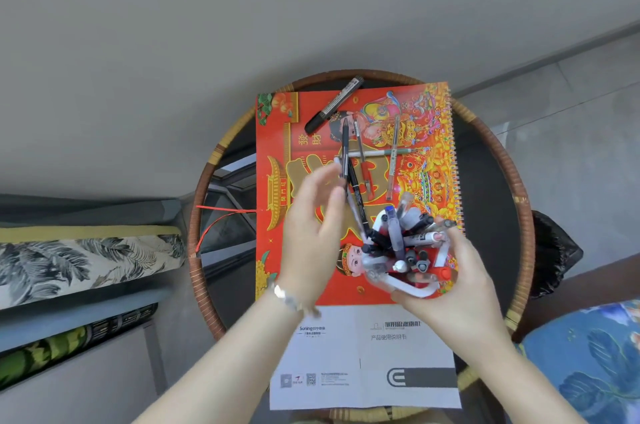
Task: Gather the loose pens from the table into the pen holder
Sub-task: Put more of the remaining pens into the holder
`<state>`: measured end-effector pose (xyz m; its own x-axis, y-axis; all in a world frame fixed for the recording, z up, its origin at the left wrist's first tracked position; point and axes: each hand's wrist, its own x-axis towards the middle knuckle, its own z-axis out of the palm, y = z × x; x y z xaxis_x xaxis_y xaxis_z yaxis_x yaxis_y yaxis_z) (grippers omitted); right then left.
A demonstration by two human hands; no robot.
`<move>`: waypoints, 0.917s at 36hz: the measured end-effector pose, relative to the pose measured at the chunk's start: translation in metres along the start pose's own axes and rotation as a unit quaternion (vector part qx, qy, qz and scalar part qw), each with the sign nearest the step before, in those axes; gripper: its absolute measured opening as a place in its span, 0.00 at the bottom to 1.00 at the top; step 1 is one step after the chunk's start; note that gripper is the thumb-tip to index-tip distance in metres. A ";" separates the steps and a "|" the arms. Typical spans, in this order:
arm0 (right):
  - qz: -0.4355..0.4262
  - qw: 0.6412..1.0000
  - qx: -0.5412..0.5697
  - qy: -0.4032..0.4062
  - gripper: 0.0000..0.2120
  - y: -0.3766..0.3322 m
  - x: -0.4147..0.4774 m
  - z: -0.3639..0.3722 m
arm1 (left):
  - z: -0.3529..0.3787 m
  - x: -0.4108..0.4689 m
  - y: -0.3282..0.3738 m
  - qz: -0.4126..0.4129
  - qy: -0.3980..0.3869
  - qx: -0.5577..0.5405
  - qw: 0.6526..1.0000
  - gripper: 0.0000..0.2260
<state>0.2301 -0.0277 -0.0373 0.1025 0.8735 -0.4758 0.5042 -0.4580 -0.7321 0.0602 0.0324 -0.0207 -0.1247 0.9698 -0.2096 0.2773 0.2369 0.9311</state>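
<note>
A clear pen holder [412, 286] packed with several pens is gripped by my right hand [453, 281] above the red calendar [433, 118]. My left hand [311, 226] hovers just left of the holder and pinches a dark pen [345, 146] that points away from me. Loose on the calendar lie a thick black marker [334, 104], a green pen [381, 152], a red-tipped pen [363, 160] and a thin clear pen [393, 156].
The calendar lies on a round dark table with a woven rattan rim [519, 188]. A white instruction leaflet [363, 357] lies at the near edge. A leaf-patterned cushion [86, 260] sits to the left, a blue floral cushion [595, 354] to the right, a black bag [554, 250] behind the rim.
</note>
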 end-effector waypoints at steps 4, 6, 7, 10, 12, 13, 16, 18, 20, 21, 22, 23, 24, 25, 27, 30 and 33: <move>-0.001 1.000 0.009 0.026 0.39 -0.003 0.008 -0.011 | 0.014 0.053 -0.028 -0.147 0.019 0.111 0.983 0.14; 0.005 0.999 0.020 0.030 0.38 -0.004 0.014 -0.017 | 0.023 0.071 -0.041 -0.178 -0.001 0.178 0.968 0.20; 0.010 0.999 0.022 0.030 0.40 -0.003 0.017 -0.020 | 0.028 0.078 -0.047 -0.196 -0.011 0.206 0.959 0.22; 0.013 0.999 0.021 0.031 0.47 -0.003 0.026 -0.027 | 0.041 0.087 -0.056 -0.230 -0.028 0.255 0.939 0.21; 0.008 0.999 0.025 0.030 0.46 -0.004 0.031 -0.032 | 0.048 0.088 -0.058 -0.223 -0.035 0.271 0.936 0.16; 0.004 0.999 0.025 0.029 0.46 -0.005 0.032 -0.034 | 0.050 0.088 -0.059 -0.217 -0.041 0.273 0.936 0.13; 0.002 1.000 0.007 0.026 0.46 -0.006 0.034 -0.038 | 0.053 0.085 -0.060 -0.207 -0.048 0.265 0.940 0.09; 0.003 1.000 0.006 0.021 0.44 -0.005 0.035 -0.039 | 0.052 0.082 -0.063 -0.204 -0.051 0.272 0.939 0.09; 0.010 1.000 0.003 0.017 0.44 -0.003 0.036 -0.036 | 0.053 0.080 -0.066 -0.212 -0.055 0.283 0.934 0.08; 0.013 1.000 -0.004 0.016 0.45 0.000 0.036 -0.035 | 0.054 0.080 -0.068 -0.220 -0.059 0.289 0.930 0.08; 0.016 1.000 -0.012 0.015 0.45 0.002 0.036 -0.033 | 0.056 0.080 -0.070 -0.229 -0.063 0.298 0.925 0.08; 0.019 1.000 -0.016 0.014 0.46 0.004 0.035 -0.031 | 0.057 0.081 -0.070 -0.237 -0.064 0.307 0.919 0.08; 0.022 1.000 -0.020 0.011 0.46 0.006 0.034 -0.030 | 0.058 0.082 -0.071 -0.247 -0.066 0.314 0.915 0.09; 0.025 0.999 -0.021 0.009 0.47 0.007 0.032 -0.029 | 0.058 0.083 -0.071 -0.257 -0.068 0.314 0.911 0.08; 0.029 0.999 -0.018 0.003 0.48 0.006 0.028 -0.027 | 0.053 0.083 -0.073 -0.276 -0.071 0.302 0.910 0.06; 0.029 0.999 -0.016 0.001 0.46 0.005 0.023 -0.026 | 0.036 0.078 -0.071 -0.281 -0.045 0.278 0.917 0.04; 0.029 0.999 -0.019 0.005 0.42 0.003 0.017 -0.024 | 0.011 0.062 -0.049 -0.228 -0.020 0.179 0.957 0.07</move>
<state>0.2541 -0.0103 -0.0351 0.1405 0.8472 -0.5123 0.5301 -0.5014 -0.6838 0.0495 0.0811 -0.0826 -0.2756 0.7607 -0.5877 0.5127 0.6335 0.5795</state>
